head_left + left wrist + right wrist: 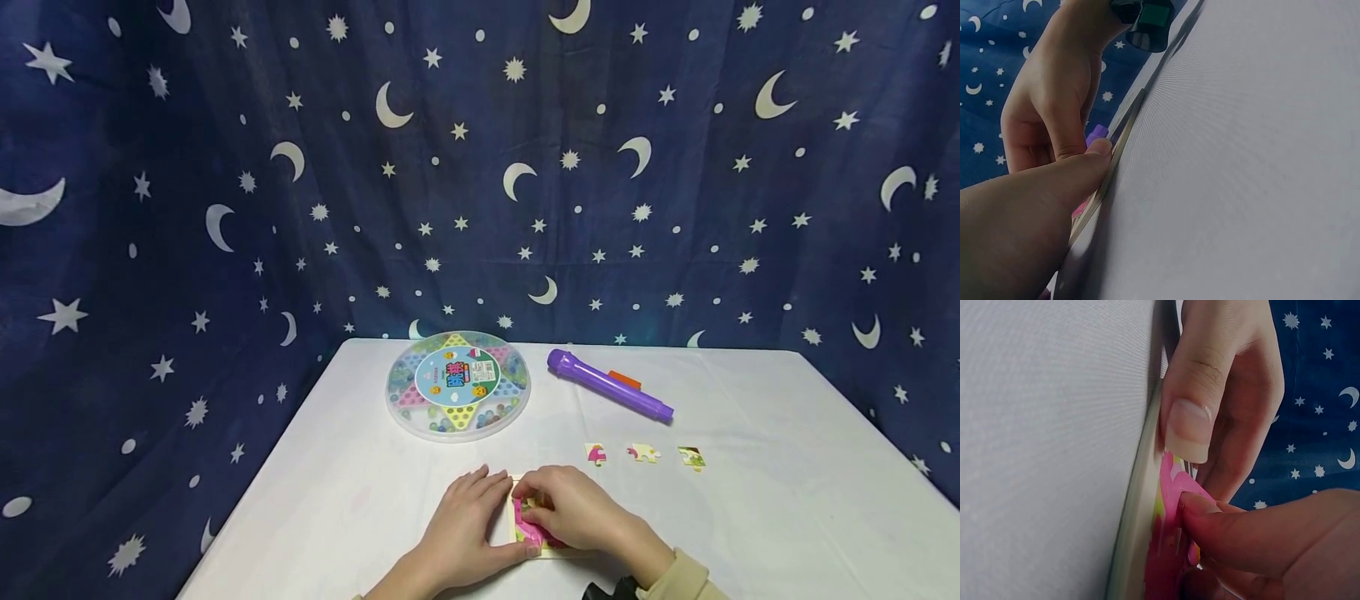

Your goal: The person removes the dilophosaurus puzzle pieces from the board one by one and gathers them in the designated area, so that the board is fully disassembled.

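A small jigsaw puzzle tray (558, 553) with a cream border lies on the white table in front of me. My left hand (467, 527) rests along its left side with the fingers extended, the thumb pressing on the near border. Between thumb and fingers, my right hand (576, 505) pinches a pink puzzle piece (1192, 485), which sits tilted over the tray in the right wrist view. Pink and green printing shows beneath it; the right hand hides much of the tray. Beyond that hand lie three loose pieces: a pink one (596, 453), a pale one (642, 452) and a green-brown one (692, 457).
A round, clear Chinese checkers box (457, 379) with coloured marbles lies at the back left of the table. To its right is a purple toy microphone (609, 387), with an orange item (625, 380) behind it. A dark blue star-and-moon curtain (480, 192) hangs behind the table.
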A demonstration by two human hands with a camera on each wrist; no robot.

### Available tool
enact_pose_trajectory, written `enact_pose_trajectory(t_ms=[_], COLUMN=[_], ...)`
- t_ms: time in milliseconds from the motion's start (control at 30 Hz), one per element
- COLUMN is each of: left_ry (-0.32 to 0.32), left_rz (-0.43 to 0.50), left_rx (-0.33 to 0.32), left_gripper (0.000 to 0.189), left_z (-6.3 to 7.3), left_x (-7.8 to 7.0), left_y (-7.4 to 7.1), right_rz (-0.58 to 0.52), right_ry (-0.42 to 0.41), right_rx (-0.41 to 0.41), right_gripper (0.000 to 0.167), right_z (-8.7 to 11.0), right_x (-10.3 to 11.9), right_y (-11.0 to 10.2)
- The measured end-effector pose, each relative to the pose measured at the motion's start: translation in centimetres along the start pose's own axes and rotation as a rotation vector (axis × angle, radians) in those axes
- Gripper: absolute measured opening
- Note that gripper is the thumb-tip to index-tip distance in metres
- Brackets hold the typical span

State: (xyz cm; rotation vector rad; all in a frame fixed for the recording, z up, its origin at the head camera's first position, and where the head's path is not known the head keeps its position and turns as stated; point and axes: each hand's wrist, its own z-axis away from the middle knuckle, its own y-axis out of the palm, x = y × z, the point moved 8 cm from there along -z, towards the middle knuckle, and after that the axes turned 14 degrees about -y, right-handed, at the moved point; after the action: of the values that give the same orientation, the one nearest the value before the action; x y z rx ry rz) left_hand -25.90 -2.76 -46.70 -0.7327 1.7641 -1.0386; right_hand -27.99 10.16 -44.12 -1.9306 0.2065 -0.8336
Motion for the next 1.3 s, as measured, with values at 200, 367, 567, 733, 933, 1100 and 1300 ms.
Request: enact_pose_trajectory(t_ms=[200, 367, 567, 733, 933, 1100, 1300], left_ry=[-0.007, 0.011, 0.020, 0.005, -0.003, 0.002, 0.006], left_rz=[-0.006, -0.009, -0.014, -0.007, 0.024, 0.034, 0.045], left_rx=[0.004, -0.023, -0.043, -0.027, -0.026, -0.039, -0.042], left_gripper=[0.090, 0.089, 0.090, 0.089, 0.074, 0.071, 0.071], left_z=[0.2, 0.1, 0.0, -0.1, -0.1, 0.1, 0.0], left_x=[0.1, 0.1, -0.1, 0.1, 0.3, 0.2, 0.0], left_y=[0.2, 0.0, -0.1, 0.1, 0.2, 0.0, -0.2], right_rz=[-0.003, 0.014, -0.007, -0.041, -0.106, -0.149, -0.206], right_ry=[-0.006, -0.009, -0.022, -0.035, 0.009, 0.015, 0.056], right_rx=[-0.002, -0.020, -0.034, -0.034, -0.005, -0.005, -0.002], right_gripper=[0.019, 0.019, 0.022, 0.023, 0.020, 0.019, 0.012], right_z=[0.1, 0.0, -0.1, -0.1, -0.1, 0.0, 0.3], right_x=[0.0, 0.2, 0.5, 0.6, -0.1, -0.4, -1.0], right_y=[0.2, -0.2, -0.4, -0.5, -0.3, -0.3, -0.6])
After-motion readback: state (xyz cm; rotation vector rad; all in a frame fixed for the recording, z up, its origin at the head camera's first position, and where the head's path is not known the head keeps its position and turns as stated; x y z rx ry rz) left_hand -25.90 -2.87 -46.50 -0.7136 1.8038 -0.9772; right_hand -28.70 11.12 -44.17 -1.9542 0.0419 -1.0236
